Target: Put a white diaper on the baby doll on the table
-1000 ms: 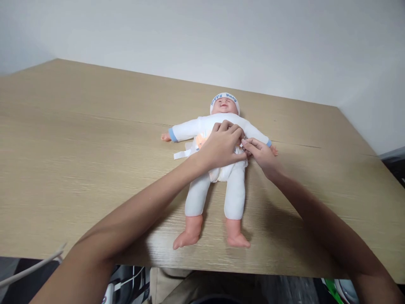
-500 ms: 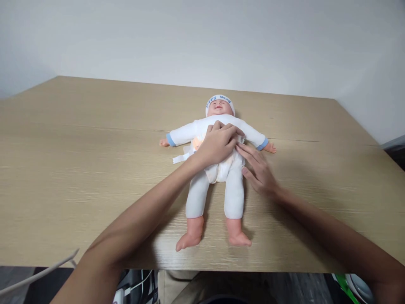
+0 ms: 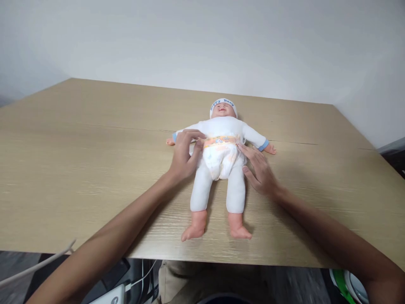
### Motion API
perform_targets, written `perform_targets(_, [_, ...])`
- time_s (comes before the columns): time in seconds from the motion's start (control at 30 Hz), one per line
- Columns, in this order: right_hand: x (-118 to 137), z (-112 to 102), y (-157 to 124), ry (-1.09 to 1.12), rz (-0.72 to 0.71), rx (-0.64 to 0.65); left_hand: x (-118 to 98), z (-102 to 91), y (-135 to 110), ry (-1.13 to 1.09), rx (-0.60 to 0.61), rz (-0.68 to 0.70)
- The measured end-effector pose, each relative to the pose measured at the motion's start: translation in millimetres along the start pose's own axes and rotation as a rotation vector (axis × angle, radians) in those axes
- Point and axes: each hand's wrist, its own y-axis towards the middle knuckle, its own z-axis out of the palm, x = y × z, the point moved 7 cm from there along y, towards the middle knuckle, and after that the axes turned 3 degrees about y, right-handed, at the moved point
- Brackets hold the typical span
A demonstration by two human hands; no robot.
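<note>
A baby doll (image 3: 221, 126) in a white suit and a white cap lies on its back on the wooden table (image 3: 95, 139), feet toward me. A white diaper (image 3: 220, 158) with an orange band is wrapped round its hips. My left hand (image 3: 185, 156) is at the doll's left side, fingers curled and pinching the diaper's side tab. My right hand (image 3: 257, 169) rests against the doll's other hip with its fingers stretched out flat, touching the diaper's edge.
A white wall stands behind the table. Below the near edge lie a white cable (image 3: 38, 264), a dark device with a white charger (image 3: 110, 291), and something green and white (image 3: 343, 285) at the lower right.
My left hand left the doll's belly and moved to its left side, uncovering the diaper front. My right hand opened out from a pinch and lies flat at the hip.
</note>
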Motion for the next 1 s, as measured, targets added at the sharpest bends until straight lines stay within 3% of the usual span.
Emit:
perform_targets(0.17, [0.0, -5.9, 4.0, -0.018, 0.038, -0.035, 75.4, -7.7, -25.9, 0.112, 0.146, -0.194])
perform_targets(0.27, [6.5, -8.1, 24.4, 0.011, 0.127, -0.012, 96.8, -1.4, -31.3, 0.227, 0.248, -0.197])
perform_targets(0.37, [20.5, -5.3, 60.6, 0.066, 0.147, 0.027, 97.5, 5.9, -32.3, 0.289, 0.307, -0.178])
perform_targets(0.5, [36.9, 15.1, 117.6, 0.039, 0.093, 0.246, 93.2, 7.7, -35.3, 0.314, 0.32, -0.24])
perform_targets(0.6, [34.0, 35.9, 150.2, 0.007, 0.133, 0.432, 95.2, 5.3, -38.0, 0.35, 0.311, -0.289])
perform_targets(0.67, [27.6, 48.0, 164.5, 0.007, 0.154, 0.491, 96.5, 3.4, -37.9, 0.349, 0.299, -0.304])
perform_targets(0.87, [10.4, 64.5, 177.9, -0.066, 0.056, 0.413, 97.7, -3.1, -34.5, 0.105, 0.244, -0.451])
perform_targets(1.0, [31.0, 55.1, 177.5, -0.098, -0.116, 0.337, 96.3, -3.3, -35.1, -0.197, 0.163, -0.545])
